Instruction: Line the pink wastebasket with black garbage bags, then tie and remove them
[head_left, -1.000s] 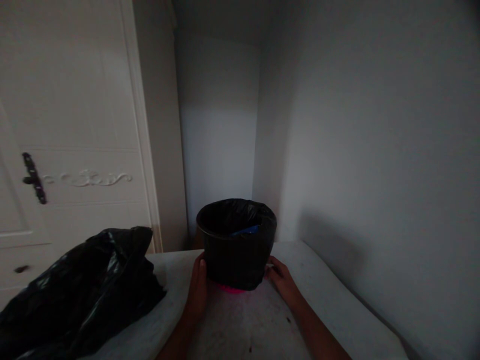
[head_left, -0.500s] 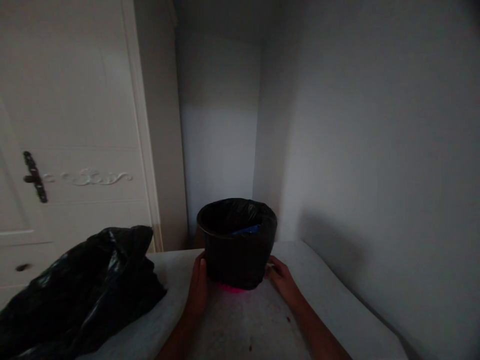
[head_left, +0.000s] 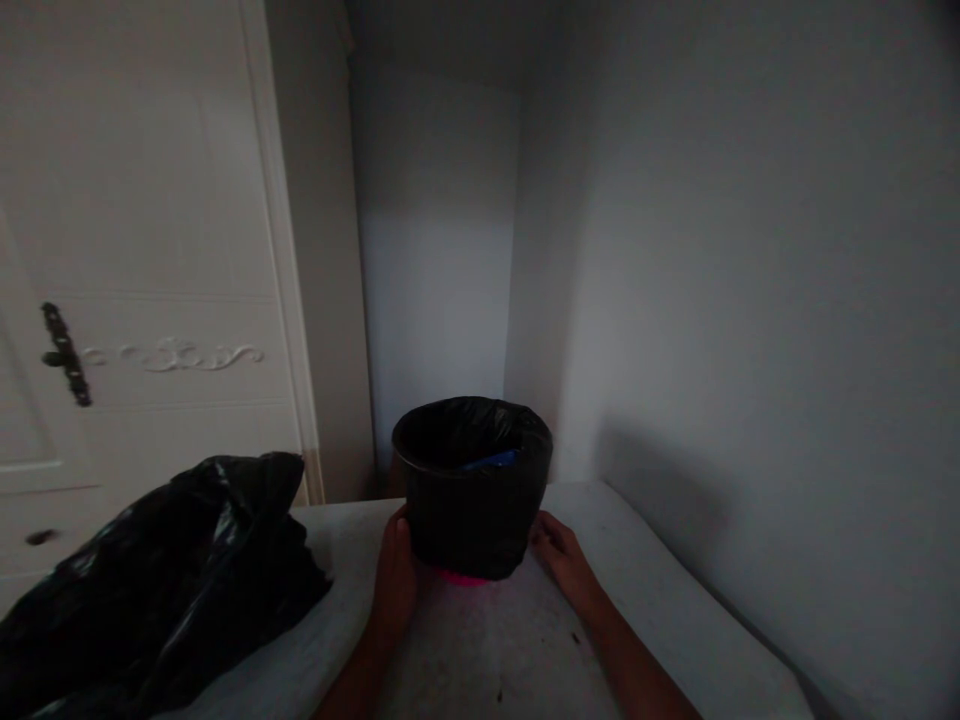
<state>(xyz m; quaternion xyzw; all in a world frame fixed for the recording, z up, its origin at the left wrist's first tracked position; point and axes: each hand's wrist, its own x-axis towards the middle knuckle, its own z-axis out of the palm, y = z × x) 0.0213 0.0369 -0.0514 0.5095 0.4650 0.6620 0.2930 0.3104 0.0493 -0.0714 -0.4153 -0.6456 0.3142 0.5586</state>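
A pink bin [head_left: 461,578] stands upright on the table, almost wholly covered by a black bin bag [head_left: 469,525] folded over its rim. Only a pink strip shows at its base. Inside the opening, part of a blue thing [head_left: 491,460] is visible; its kind is unclear. My left hand [head_left: 395,570] is pressed against the lower left side of the covered bin, fingers reaching behind it. At the lower right side, my right hand [head_left: 561,555] has its fingers curled in against the bag, fingertips partly hidden.
A large crumpled black plastic bag [head_left: 187,580] lies on the left part of the white table [head_left: 525,670]. Small dark specks dot the tabletop near my right forearm. Behind are a white cabinet [head_left: 165,230] with a dark handle and grey walls [head_left: 712,250] meeting in a corner.
Almost nothing differs. The view has shifted very slightly, and both hands stay at the sides of the covered bin.
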